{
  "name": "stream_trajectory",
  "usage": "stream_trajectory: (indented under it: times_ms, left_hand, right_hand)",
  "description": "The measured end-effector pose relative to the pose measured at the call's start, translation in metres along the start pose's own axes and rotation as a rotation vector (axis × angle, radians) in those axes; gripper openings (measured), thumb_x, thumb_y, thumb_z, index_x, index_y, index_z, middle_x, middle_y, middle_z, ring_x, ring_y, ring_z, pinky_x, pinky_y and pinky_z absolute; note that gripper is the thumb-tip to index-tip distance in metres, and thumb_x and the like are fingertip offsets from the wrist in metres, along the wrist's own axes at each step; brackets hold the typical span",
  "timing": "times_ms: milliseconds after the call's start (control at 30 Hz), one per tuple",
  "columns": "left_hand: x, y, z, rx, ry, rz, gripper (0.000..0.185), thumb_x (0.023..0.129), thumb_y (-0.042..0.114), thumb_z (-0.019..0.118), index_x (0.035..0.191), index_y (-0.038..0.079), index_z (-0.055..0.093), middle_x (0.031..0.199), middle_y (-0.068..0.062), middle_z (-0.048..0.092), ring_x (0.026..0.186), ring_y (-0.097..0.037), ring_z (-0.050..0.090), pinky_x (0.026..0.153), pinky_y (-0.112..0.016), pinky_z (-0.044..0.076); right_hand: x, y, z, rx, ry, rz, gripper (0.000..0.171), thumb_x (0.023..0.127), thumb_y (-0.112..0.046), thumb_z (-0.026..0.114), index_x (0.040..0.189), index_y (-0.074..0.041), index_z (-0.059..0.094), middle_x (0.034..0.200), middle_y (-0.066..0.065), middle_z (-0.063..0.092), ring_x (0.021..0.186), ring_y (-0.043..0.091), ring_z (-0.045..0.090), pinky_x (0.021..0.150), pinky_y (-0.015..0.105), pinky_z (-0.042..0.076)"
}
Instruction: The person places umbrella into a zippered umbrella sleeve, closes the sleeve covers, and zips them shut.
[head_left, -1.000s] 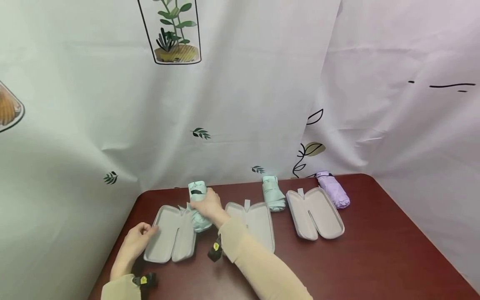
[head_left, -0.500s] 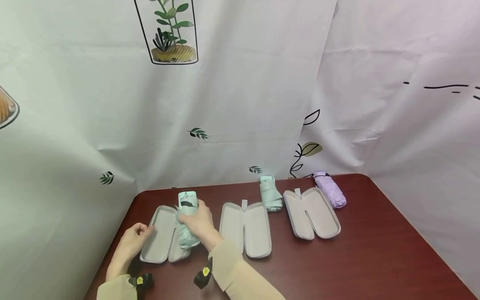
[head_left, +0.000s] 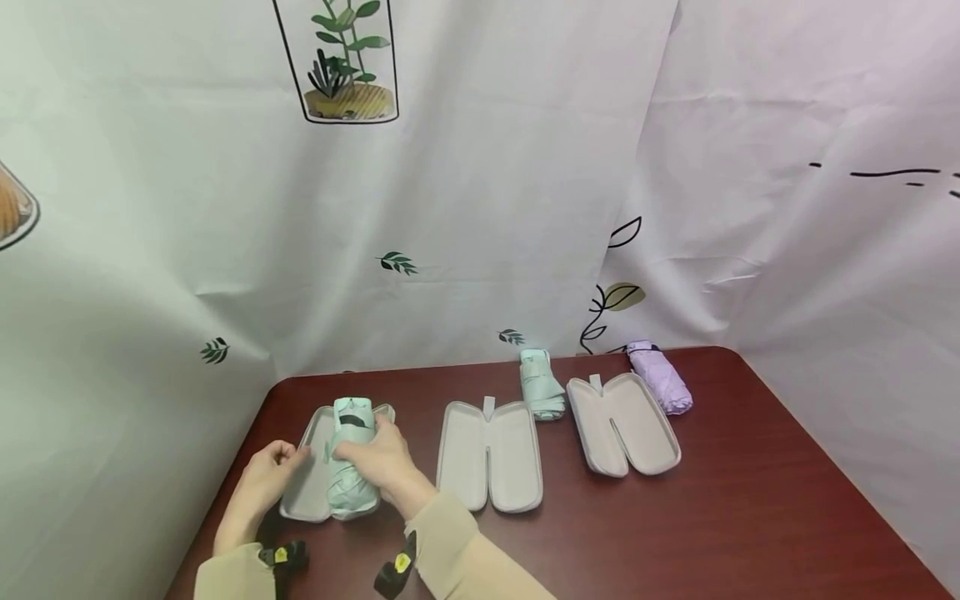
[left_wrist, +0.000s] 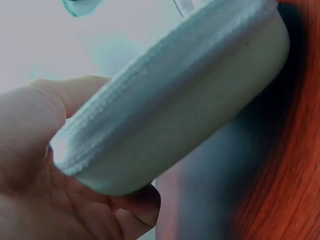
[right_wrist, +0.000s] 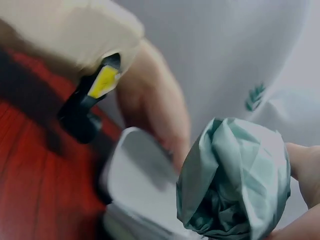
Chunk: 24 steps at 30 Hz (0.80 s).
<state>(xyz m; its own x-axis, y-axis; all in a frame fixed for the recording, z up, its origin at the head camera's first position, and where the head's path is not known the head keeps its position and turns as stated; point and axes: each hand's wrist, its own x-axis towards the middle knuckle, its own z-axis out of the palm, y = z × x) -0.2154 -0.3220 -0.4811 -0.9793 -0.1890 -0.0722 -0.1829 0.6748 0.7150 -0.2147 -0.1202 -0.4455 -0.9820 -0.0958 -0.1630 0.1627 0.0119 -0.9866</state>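
Observation:
In the head view a mint-green folded umbrella (head_left: 352,479) is over the right part of the leftmost open grey case (head_left: 318,433). My right hand (head_left: 386,458) grips it from the right side, thumb across the top. The right wrist view shows the gathered cloth end of the umbrella (right_wrist: 235,180) in front of the fingers. My left hand (head_left: 262,483) holds the left rim of that case. In the left wrist view the thumb is over the case's edge (left_wrist: 175,110) and the fingers are beneath. Whether the umbrella touches the case's lining cannot be told.
Two more grey cases lie spread open, one in the middle (head_left: 513,458) and one at the right (head_left: 648,425). Behind them are another mint-green folded umbrella (head_left: 542,387) and a purple one (head_left: 662,379). A printed cloth (head_left: 480,183) hangs behind the dark red table (head_left: 750,500).
My right hand has carried the mint-green umbrella left and toward me, from beside the leftmost case to over it. The left hand has stayed at the case's rim.

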Motion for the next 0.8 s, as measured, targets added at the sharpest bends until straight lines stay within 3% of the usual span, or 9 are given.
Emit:
stream_trajectory:
  times_ms: [67, 167, 333, 533, 800]
  left_hand:
    - [0.000, 0.001, -0.001, -0.008, -0.009, 0.011, 0.032, 0.098, 0.034, 0.057, 0.087, 0.005, 0.048, 0.074, -0.003, 0.042, 0.070, -0.017, 0.042, 0.061, -0.032, 0.034]
    - [0.000, 0.002, -0.002, -0.012, -0.018, 0.018, 0.034, 0.098, 0.036, 0.058, 0.087, 0.005, 0.049, 0.075, -0.003, 0.043, 0.072, -0.018, 0.043, 0.061, -0.032, 0.034]
    - [-0.003, 0.001, -0.003, -0.003, -0.018, 0.014, 0.029, 0.099, 0.030, 0.056, 0.087, 0.005, 0.046, 0.078, -0.004, 0.042, 0.071, -0.018, 0.042, 0.059, -0.031, 0.033]
    - [-0.003, 0.000, 0.000, -0.009, -0.006, 0.036, 0.026, 0.099, 0.026, 0.056, 0.087, 0.006, 0.044, 0.076, -0.003, 0.039, 0.065, -0.015, 0.039, 0.055, -0.029, 0.031]
    - [-0.004, -0.002, 0.002, -0.031, -0.002, 0.021, 0.024, 0.099, 0.023, 0.055, 0.088, 0.005, 0.043, 0.076, -0.003, 0.039, 0.065, -0.016, 0.039, 0.054, -0.029, 0.032]
  right_hand:
    - [0.000, 0.004, 0.001, -0.067, 0.016, -0.011, 0.057, 0.065, -0.012, 0.081, 0.117, -0.012, 0.059, 0.083, -0.001, 0.059, 0.072, 0.016, 0.060, 0.063, 0.035, 0.052]
    - [0.002, 0.012, 0.001, -0.224, 0.057, -0.049, 0.062, 0.063, -0.020, 0.083, 0.119, -0.012, 0.058, 0.086, -0.001, 0.058, 0.079, 0.016, 0.057, 0.068, 0.034, 0.049]
    - [0.005, 0.023, 0.000, -0.416, 0.084, -0.071, 0.081, 0.062, -0.029, 0.081, 0.132, -0.004, 0.050, 0.110, 0.014, 0.056, 0.099, 0.024, 0.055, 0.082, 0.037, 0.048]
    - [0.007, 0.028, 0.002, -0.450, 0.124, -0.041, 0.089, 0.065, -0.029, 0.077, 0.142, -0.002, 0.041, 0.136, 0.031, 0.039, 0.111, 0.038, 0.055, 0.090, 0.045, 0.047]
    - [0.012, 0.034, 0.002, -0.460, 0.136, -0.031, 0.090, 0.073, -0.030, 0.077, 0.146, 0.003, 0.035, 0.143, 0.032, 0.028, 0.114, 0.045, 0.053, 0.092, 0.049, 0.046]
